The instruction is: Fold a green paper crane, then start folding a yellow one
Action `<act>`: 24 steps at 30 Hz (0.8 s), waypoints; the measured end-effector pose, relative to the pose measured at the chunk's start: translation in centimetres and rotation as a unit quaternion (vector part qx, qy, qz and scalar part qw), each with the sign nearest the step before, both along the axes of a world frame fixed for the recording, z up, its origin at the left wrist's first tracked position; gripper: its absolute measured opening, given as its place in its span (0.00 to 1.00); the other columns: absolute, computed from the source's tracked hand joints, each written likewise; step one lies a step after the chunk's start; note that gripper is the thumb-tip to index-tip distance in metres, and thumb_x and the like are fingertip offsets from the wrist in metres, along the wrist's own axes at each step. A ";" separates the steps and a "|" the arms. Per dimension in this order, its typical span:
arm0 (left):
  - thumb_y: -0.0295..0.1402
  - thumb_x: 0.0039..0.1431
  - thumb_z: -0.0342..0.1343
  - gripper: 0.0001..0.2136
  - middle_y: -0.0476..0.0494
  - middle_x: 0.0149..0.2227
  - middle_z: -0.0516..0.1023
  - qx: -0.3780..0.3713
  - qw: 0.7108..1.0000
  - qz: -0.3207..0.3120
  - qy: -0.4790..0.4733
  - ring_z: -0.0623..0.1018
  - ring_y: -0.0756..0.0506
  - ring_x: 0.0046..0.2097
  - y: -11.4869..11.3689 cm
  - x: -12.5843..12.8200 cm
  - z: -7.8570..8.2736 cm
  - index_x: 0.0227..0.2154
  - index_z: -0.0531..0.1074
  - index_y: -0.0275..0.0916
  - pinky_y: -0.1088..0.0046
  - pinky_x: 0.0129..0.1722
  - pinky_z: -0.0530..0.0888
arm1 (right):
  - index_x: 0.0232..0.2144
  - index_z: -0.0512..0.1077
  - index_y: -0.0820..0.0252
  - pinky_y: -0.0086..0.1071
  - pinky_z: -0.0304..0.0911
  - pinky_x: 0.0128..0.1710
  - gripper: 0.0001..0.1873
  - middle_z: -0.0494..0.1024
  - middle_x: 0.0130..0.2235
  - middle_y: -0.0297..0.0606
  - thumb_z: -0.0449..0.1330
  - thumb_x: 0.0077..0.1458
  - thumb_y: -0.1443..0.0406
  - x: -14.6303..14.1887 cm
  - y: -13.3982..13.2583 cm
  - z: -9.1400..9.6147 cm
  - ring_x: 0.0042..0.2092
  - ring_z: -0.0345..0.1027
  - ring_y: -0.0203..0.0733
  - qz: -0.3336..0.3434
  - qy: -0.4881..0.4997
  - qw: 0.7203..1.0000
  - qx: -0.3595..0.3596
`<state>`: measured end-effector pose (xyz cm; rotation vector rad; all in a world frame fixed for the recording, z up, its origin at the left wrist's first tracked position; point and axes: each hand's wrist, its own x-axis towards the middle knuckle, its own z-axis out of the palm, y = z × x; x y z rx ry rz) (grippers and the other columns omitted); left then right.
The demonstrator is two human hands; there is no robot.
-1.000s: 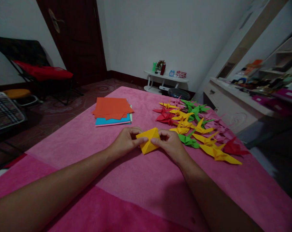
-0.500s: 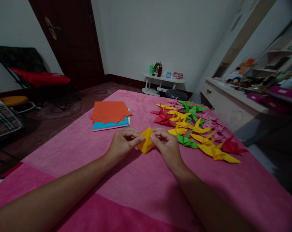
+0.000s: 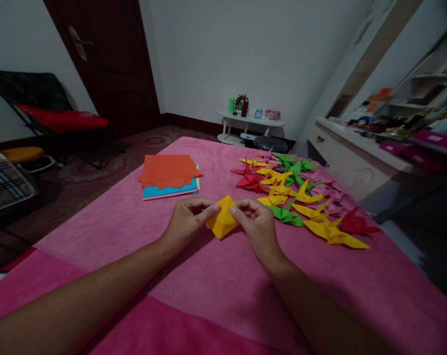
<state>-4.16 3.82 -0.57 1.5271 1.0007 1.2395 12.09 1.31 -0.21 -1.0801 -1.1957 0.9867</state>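
A folded piece of yellow paper (image 3: 222,222) is pinched from both sides over the pink cloth (image 3: 223,286). My left hand (image 3: 188,221) grips its left edge, forefinger stretched along the top. On the right edge, my right hand (image 3: 256,222) closes thumb and fingers. The paper is a diamond shape, partly creased, its lower tip close to the cloth.
A stack of orange and blue paper sheets (image 3: 167,176) lies at the back left of the cloth. Several folded paper cranes (image 3: 301,197) in yellow, green, red and pink spread to the right. A chair with a red cushion (image 3: 60,121) stands at left, a white dresser (image 3: 356,158) at right.
The yellow paper has been turned and narrowed between my fingers, from a broad shape to a slimmer diamond. Both hands stayed in about the same place on the cloth.
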 end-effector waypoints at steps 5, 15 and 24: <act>0.35 0.50 0.62 0.07 0.47 0.26 0.79 -0.018 1.000 0.000 -0.007 0.75 0.50 0.28 -0.1 0.2 0.0 0.26 0.77 0.36 0.77 0.27 0.71 | 0.29 0.70 0.59 0.29 0.65 0.32 0.08 0.74 0.29 0.33 0.65 0.45 0.65 0.0 0.2 -0.2 0.32 0.69 0.37 -0.025 0.011 0.999 0.018; 0.35 0.49 0.63 0.15 0.48 0.28 0.78 -0.024 0.997 -0.009 -0.068 0.77 0.49 0.30 -0.1 0.3 -0.3 0.40 0.72 0.36 0.76 0.31 0.73 | 0.39 0.65 0.57 0.29 0.66 0.33 0.19 0.76 0.33 0.33 0.66 0.45 0.62 -0.3 -0.1 -0.2 0.33 0.71 0.37 0.026 0.052 0.998 -0.022; 0.35 0.45 0.66 0.26 0.48 0.30 0.78 -0.091 0.990 -0.078 -0.073 0.77 0.49 0.30 0.0 0.4 -0.3 0.48 0.67 0.36 0.76 0.30 0.73 | 0.41 0.65 0.56 0.31 0.67 0.32 0.19 0.78 0.32 0.33 0.65 0.45 0.65 -0.2 0.1 -0.3 0.32 0.73 0.40 0.013 0.041 0.999 -0.029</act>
